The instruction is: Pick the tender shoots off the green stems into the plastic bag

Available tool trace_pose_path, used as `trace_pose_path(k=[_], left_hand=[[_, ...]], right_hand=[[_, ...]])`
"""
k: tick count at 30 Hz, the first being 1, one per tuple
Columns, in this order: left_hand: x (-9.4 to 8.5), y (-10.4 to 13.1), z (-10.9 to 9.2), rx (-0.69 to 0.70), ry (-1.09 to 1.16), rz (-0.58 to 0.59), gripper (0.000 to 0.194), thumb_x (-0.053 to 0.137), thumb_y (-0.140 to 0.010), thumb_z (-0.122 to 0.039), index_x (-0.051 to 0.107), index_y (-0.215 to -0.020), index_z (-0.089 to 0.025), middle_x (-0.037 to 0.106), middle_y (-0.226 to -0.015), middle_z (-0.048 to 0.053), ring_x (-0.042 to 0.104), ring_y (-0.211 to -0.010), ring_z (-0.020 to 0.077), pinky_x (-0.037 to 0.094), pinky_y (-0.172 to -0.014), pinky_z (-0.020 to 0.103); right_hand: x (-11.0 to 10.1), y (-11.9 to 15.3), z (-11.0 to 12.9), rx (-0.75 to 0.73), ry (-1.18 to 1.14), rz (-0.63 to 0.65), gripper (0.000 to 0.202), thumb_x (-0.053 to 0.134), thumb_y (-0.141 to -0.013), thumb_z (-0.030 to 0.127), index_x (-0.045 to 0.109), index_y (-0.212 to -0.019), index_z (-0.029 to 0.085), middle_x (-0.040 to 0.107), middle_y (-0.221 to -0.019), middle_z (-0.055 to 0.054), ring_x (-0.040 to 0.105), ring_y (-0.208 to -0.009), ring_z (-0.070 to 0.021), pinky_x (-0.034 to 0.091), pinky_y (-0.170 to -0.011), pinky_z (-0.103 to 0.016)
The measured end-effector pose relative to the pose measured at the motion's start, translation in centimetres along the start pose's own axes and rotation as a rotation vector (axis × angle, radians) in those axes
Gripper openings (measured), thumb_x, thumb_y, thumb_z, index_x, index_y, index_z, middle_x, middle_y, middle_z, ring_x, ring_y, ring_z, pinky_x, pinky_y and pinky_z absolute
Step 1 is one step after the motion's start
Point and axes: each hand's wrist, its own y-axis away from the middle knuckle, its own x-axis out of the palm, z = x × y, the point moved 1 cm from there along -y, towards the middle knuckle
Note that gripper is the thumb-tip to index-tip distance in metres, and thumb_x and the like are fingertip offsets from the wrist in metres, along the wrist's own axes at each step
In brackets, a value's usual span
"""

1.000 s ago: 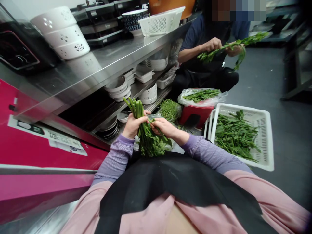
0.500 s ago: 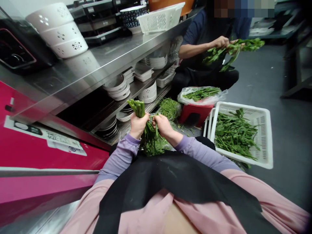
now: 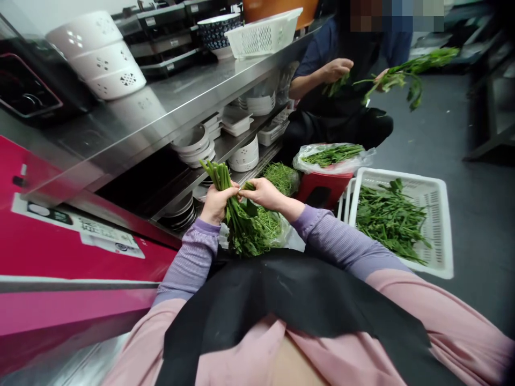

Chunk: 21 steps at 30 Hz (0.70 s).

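L grip [image 3: 215, 205] clenched round bunch of leafy green stalks [image 3: 245, 228], bare ends up past thumb, leaves hanging twd lap; bunch is right in front of black apron [image 3: 281, 295]. R grip [image 3: 263, 194] pinching green sprig [image 3: 249, 186] at bunch's side, fingertips v. close to L grip's; can't tell if sprig's detached. Just behind bunch: clear plastic bag [image 3: 286, 231] w/ fine greens [image 3: 272, 221]. Beyond, green heap [image 3: 281, 177], then red bin [image 3: 314, 188] w/ clear-bagged green stems [image 3: 333, 155] on top. R of bin: white perforated basket [image 3: 442, 214], leafy greens [image 3: 390, 225] inside. Far side: co-worker, dk-blue sleeve [image 3: 316, 53], holding leafy stalks [image 3: 430, 60] plus smaller bit of greens [image 3: 340, 84]. Along L: stainless counter [image 3: 173, 107] w/ stacked white bowls [image 3: 120, 69], blue-patterned bowl [image 3: 219, 32] & white plastic basket [image 3: 265, 35]; white dishes [image 3: 197, 142] on shelves below. Red panel w/ labels [image 3: 80, 236] nearest on L.
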Motion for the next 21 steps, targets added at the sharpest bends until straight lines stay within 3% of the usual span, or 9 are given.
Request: trace_pose_path(k=[3,6,8,10,12,14,17,21], left_hand=[[-1.2,0.2,-0.5,-0.031,0.021,-0.077,0.019,0.072,-0.051,-0.016,0.06,-0.066,-0.013,0.062,-0.062,0.001,0.06,-0.052,0.0135,0.049,-0.051,0.025],[-3.0,0.5,-1.7,-0.042,0.063,-0.151,0.025,0.072,-0.05,-0.016,0.059,-0.071,-0.013,0.061,-0.064,0.0,0.062,-0.055,0.0139,0.05,-0.054,0.025],[-3.7,0.8,-2.4,-0.066,0.09,-0.13,0.029,0.072,-0.051,-0.016,0.059,-0.076,-0.014,0.06,-0.063,-0.001,0.062,-0.056,0.0138,0.05,-0.056,0.025],[-3.9,1.1,-2.8,-0.088,0.111,-0.088,0.032,0.072,-0.051,-0.017,0.058,-0.08,-0.015,0.06,-0.064,-0.002,0.063,-0.058,0.0138,0.051,-0.056,0.025],[-3.6,1.2,-2.8,-0.083,0.125,-0.068,0.033,0.073,-0.052,-0.018,0.058,-0.081,-0.015,0.06,-0.065,-0.002,0.063,-0.057,0.0133,0.051,-0.057,0.025],[-3.0,1.1,-2.5,-0.066,0.127,-0.061,0.032,0.073,-0.053,-0.019,0.058,-0.081,-0.015,0.06,-0.065,-0.002,0.062,-0.057,0.0129,0.051,-0.057,0.025],[-2.1,1.2,-2.0,-0.04,0.109,-0.038,0.03,0.073,-0.054,-0.019,0.06,-0.081,-0.015,0.06,-0.063,-0.002,0.062,-0.057,0.0138,0.051,-0.057,0.026],[-1.7,1.4,-1.6,-0.016,0.047,-0.05,0.027,0.074,-0.055,-0.02,0.063,-0.078,-0.013,0.061,-0.061,0.0,0.061,-0.055,0.0139,0.05,-0.055,0.026]], right_hand=[[-0.5,-0.2,-2.4,0.007,0.261,-0.087,0.025,0.062,-0.077,0.039,0.064,-0.072,0.015,0.061,-0.065,-0.002,0.052,-0.064,-0.0131,0.035,-0.059,-0.023],[-1.8,-0.2,-6.6,0.209,0.551,-0.101,0.019,0.07,-0.072,0.035,0.067,-0.078,0.017,0.066,-0.074,-0.007,0.057,-0.07,-0.0167,0.037,-0.062,-0.025],[-2.1,0.0,-7.9,0.282,0.573,-0.086,0.03,0.075,-0.068,0.035,0.069,-0.09,0.016,0.068,-0.081,-0.01,0.059,-0.073,-0.0186,0.039,-0.064,-0.026],[-1.5,0.6,-6.9,0.194,0.479,-0.126,0.035,0.07,-0.073,0.038,0.068,-0.1,0.016,0.069,-0.085,-0.01,0.06,-0.075,-0.0185,0.041,-0.067,-0.026],[-0.3,1.4,-4.2,-0.011,0.356,-0.175,0.029,0.06,-0.083,0.038,0.068,-0.102,0.018,0.069,-0.09,-0.008,0.061,-0.079,-0.0177,0.042,-0.073,-0.027],[1.0,2.0,-1.1,-0.157,0.287,-0.154,0.025,0.059,-0.083,0.036,0.069,-0.099,0.02,0.07,-0.093,-0.007,0.061,-0.083,-0.0179,0.042,-0.076,-0.027],[2.4,2.4,1.4,-0.118,0.265,-0.092,0.02,0.065,-0.077,0.033,0.071,-0.089,0.02,0.07,-0.082,-0.005,0.059,-0.074,-0.0167,0.041,-0.07,-0.026],[2.1,2.0,0.5,-0.065,0.043,-0.083,0.017,0.063,-0.075,0.03,0.07,-0.079,0.015,0.066,-0.07,-0.001,0.055,-0.064,-0.0119,0.04,-0.062,-0.022]])
